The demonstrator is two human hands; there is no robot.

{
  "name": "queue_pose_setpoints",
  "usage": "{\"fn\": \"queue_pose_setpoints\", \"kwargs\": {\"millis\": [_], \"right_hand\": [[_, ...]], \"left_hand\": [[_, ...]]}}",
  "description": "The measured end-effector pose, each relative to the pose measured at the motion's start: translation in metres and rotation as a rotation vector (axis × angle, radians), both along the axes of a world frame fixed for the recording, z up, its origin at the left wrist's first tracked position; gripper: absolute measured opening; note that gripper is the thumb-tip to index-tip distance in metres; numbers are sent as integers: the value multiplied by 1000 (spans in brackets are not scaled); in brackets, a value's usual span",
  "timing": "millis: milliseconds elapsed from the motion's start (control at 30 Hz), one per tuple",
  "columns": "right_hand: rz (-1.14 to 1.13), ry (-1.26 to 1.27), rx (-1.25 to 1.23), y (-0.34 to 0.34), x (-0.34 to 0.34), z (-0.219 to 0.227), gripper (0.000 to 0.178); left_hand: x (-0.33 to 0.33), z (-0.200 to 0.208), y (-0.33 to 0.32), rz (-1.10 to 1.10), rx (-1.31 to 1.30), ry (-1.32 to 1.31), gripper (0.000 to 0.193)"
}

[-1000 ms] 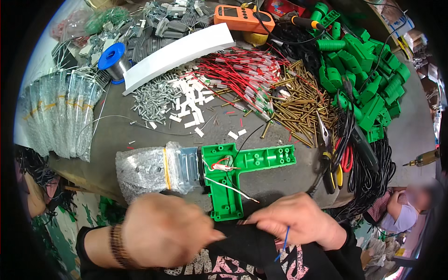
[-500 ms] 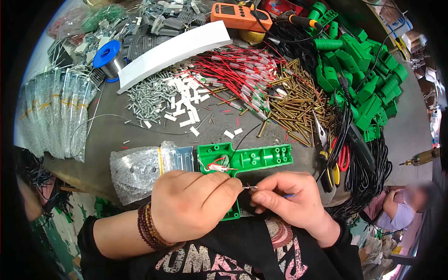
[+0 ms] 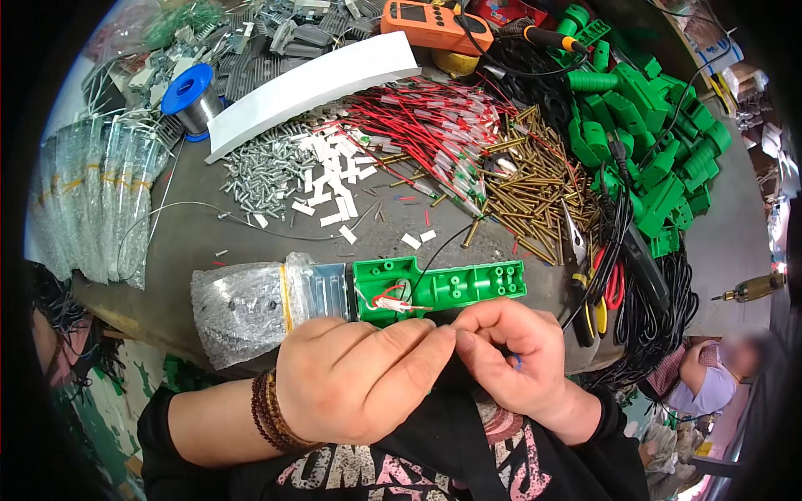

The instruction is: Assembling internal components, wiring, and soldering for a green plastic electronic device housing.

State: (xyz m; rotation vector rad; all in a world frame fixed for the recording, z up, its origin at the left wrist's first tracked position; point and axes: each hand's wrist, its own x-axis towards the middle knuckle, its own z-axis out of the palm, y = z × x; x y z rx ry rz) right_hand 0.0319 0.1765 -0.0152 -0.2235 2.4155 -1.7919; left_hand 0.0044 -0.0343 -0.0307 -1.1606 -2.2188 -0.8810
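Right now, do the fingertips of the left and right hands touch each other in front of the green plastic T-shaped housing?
Touching. The head view shows the left hand's fingertips meeting the right hand's, no gap, just below the green housing.

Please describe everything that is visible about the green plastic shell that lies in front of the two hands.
The green plastic shell is an open, hollow half-housing of hard moulded plastic, lying flat with its inside facing up. Round screw posts stand along its long arm, which points to the person's right. Thin red and white wires lie inside, near its left end. That end meets a metal part wrapped in clear bubble wrap. The left hand and right hand cover its lower edge; what the fingertips pinch is hidden.
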Motion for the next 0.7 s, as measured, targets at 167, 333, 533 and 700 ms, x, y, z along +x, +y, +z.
{"fn": "queue_pose_setpoints", "kwargs": {"millis": [167, 333, 533, 700], "right_hand": [[-4, 205, 111, -2, 1, 0, 7], [38, 333, 147, -1, 0, -1, 7], [33, 2, 175, 4, -3, 3, 7], [323, 141, 182, 13, 0, 27, 7]], "left_hand": [[1, 1, 2, 9, 4, -13, 30], [7, 5, 7, 55, -13, -112, 29], [11, 5, 6, -33, 22, -298, 28], [9, 9, 2, -69, -52, -338, 29]]}}
